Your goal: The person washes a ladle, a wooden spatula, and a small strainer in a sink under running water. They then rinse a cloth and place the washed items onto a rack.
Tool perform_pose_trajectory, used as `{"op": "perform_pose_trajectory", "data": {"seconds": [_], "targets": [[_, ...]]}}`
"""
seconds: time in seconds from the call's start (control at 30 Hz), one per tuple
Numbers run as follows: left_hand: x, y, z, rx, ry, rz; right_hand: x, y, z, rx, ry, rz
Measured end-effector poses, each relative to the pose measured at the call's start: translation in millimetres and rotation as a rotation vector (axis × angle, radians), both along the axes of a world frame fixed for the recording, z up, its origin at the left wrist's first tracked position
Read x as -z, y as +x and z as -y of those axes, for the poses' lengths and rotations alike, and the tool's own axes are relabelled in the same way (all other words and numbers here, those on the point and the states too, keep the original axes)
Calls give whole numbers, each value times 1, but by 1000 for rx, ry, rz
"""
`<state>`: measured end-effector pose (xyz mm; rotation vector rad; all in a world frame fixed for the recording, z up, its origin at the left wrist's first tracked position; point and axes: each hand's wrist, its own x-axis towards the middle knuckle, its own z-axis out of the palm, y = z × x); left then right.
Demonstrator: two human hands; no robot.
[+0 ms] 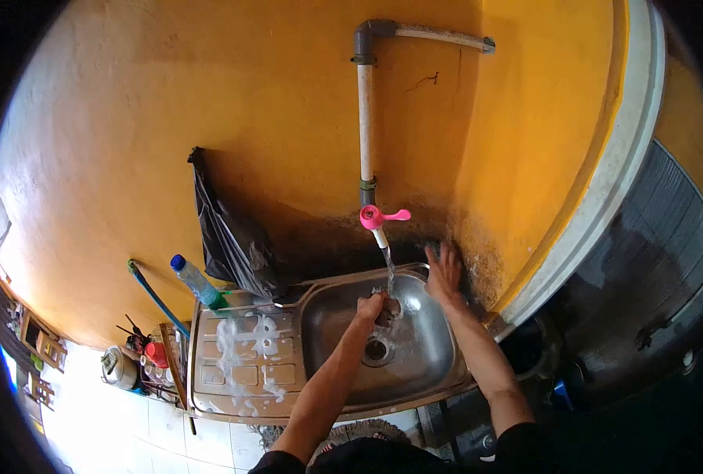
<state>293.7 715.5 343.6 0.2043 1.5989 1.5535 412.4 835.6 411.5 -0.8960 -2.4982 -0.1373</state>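
Water runs from a tap with a pink handle (373,216) into the steel sink basin (426,359). Under the stream my left hand (372,306) is closed round a small dark brownish thing (387,313), too small to make out. My right hand (444,273) is raised at the back right rim of the sink, near the wall, with its fingers spread and nothing in it. The drain (376,350) lies below my left hand. White suds (245,340) lie on the ribbed drainboard (209,375) to the left.
A plastic bottle with a blue cap (196,282) and a black plastic bag (237,245) are behind the drainboard. A blue hose (159,299) slants down at its left. Dishes and a red container (156,354) stand further left. A dark bucket (523,347) is right of the sink.
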Motion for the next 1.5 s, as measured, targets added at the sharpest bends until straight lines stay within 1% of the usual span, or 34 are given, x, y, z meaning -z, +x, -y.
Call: {"op": "perform_pose_trajectory", "data": {"seconds": [0.03,0.07,0.13,0.17,0.27,0.3,0.37,0.4,0.47,0.5,0.57,0.6,0.67,0.7,0.77,0.8,0.87,0.9,0.97,1.0,1.07,1.1,1.13,1.17,1.2,1.23,1.27,1.3,1.33,1.37,1.4,1.43,1.47,1.5], "targets": [[3,1,-2,-49,-44,-83,18,-7,-9,-13,-34,144],[6,2,-1,-51,-41,-88,41,-11,-18,-14,-30,138],[-18,13,13,-15,-32,-76,83,-13,-39,-93,144,314],[-28,14,21,92,17,4,88,-11,-47,-90,-35,409],[-7,10,20,22,89,44,104,-23,-64,-60,-67,414],[0,10,22,22,79,46,97,-21,-59,-61,-77,415],[4,6,21,141,164,51,53,-22,-51,-125,-447,389],[-1,6,20,141,167,45,45,-22,-50,-125,-443,384],[-9,10,18,216,199,37,36,-19,-48,-130,-587,326],[-18,12,18,218,204,35,36,-18,-47,-127,-581,324],[-35,16,20,223,257,-48,42,-13,-37,-115,-352,274],[-28,15,17,227,260,-49,44,-9,-35,-112,-350,272],[-3,9,3,131,355,-106,51,-3,-29,-98,-153,260],[-1,8,0,131,355,-108,53,-2,-24,-98,-153,259],[5,6,-5,131,370,-176,59,-8,-10,-114,-190,-245],[0,9,-5,127,370,-175,65,-12,0,-117,-191,-242],[-16,17,-6,-105,373,-80,75,-25,21,36,-799,-634],[-19,18,-8,-109,371,-80,65,-26,37,34,-801,-631],[-23,16,-12,-169,501,154,32,-21,68,188,-2219,-1010],[-25,13,-12,-172,503,152,36,-23,69,185,-2220,-1006],[-28,6,-8,127,382,11,52,-32,68,-224,-2273,-1194],[-24,1,-5,254,264,-350,61,-39,62,-189,-2139,-1163],[-6,-6,-7,252,260,-352,66,-43,57,-189,-2144,-1161],[20,-16,-10,176,338,-356,68,-46,50,-137,-1929,-1040],[21,-18,-9,99,419,-362,63,-49,47,-92,-1712,-920],[22,-18,-9,97,419,-365,55,-49,50,-277,-1600,-1051],[24,-16,-10,11,437,-94,57,-53,46,-282,-1600,-1050],[17,-11,-8,-76,451,180,63,-58,39,-208,-1551,-1041],[-1,-1,1,-79,453,181,68,-61,35,-133,-1501,-1030],[-30,9,12,-9,457,451,67,-62,35,-136,-1500,-1027],[-47,13,17,63,456,720,63,-62,37,-107,-1360,-938],[-42,11,12,149,548,719,62,-62,40,-76,-1222,-848],[-36,11,5,145,549,723,61,-59,44,-44,-1084,-755],[-28,11,-4,150,541,600,36,-49,60,150,-895,-495]]}}
